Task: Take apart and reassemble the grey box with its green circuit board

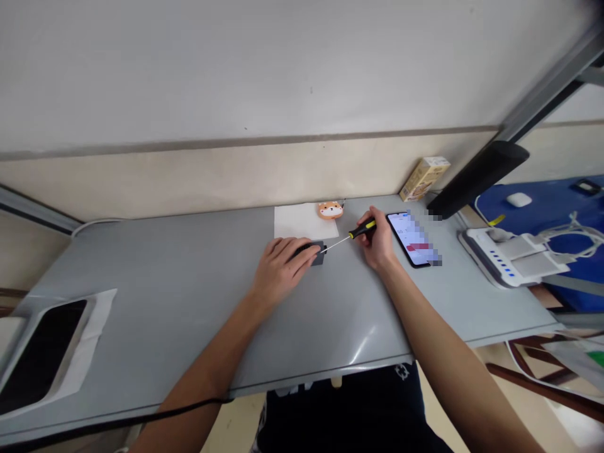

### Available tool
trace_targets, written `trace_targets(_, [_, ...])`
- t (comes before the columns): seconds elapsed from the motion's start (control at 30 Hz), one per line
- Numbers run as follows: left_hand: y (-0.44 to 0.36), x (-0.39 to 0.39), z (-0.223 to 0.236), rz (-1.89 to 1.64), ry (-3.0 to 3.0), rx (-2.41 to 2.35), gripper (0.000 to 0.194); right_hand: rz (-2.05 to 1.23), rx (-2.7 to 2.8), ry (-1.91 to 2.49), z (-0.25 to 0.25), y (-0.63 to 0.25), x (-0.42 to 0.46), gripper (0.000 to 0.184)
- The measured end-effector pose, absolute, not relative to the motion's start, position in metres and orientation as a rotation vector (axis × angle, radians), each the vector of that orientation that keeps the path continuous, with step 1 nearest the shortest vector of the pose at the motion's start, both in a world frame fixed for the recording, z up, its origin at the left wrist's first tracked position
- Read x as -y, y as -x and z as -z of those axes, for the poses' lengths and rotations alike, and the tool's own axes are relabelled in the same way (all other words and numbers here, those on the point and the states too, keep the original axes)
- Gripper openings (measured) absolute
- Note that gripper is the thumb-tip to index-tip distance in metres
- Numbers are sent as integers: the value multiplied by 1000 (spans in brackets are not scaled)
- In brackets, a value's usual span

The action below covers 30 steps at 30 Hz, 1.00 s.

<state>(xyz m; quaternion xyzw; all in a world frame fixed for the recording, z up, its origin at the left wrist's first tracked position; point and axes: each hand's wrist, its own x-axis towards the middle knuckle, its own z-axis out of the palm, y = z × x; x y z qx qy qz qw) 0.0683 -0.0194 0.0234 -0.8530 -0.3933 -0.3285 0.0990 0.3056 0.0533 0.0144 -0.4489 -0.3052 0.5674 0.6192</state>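
A small dark grey box-shaped device [319, 257] lies on the grey desk, a black knob or stub showing at its right end. My left hand [287, 263] rests over it, fingers closed on its left part and hiding much of it. In my right hand [377, 238] is a screwdriver [362, 228] with a black and yellow handle, gripped between bent fingers. Its thin metal shaft points left and down, the tip at or very near the device's right end; contact cannot be made out. Just behind are a white sheet of paper [297, 220] and an orange animal-face case [330, 210].
A lit phone [411, 239] lies right of my right hand. Farther right stand a carton [425, 178], a black cylinder [476, 179] and a white power strip [512, 258] with plugs. A dark-screened device [42, 352] lies on paper at the left. A black cable [189, 408] crosses the front edge.
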Motion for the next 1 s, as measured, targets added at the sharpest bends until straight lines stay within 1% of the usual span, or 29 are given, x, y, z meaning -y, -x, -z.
trace_targets(0.23, [-69, 19, -27, 907, 2475, 1117, 23, -1265, 691, 1042, -13, -311, -58, 50])
trace_targets(0.47, [-67, 16, -28, 808, 2473, 1029, 30, -949, 721, 1323, -7, -319, -61, 49])
trace_targets(0.6, [-64, 14, -26, 828, 2506, 1035, 32, -873, 838, 1377, -4, -318, -61, 53])
trace_targets(0.7, [-59, 14, -28, 920, 2636, 1076, 33, -848, 906, 1398, -2, -318, -61, 57])
trace_targets(0.8, [-48, 16, -32, 1037, 2759, 1192, 38, -836, 937, 1410, -1, -317, -60, 60])
trace_targets(0.87, [-39, 16, -35, 1071, 2841, 1379, 40, -834, 948, 1409, -1, -317, -60, 59])
trace_targets(0.93, [-29, 15, -36, 1110, 2905, 1597, 35, -842, 952, 1402, -1, -316, -59, 56])
trace_targets(1.0, [-22, 13, -35, 1214, 2931, 1750, 26, -857, 934, 1391, -1, -316, -59, 54])
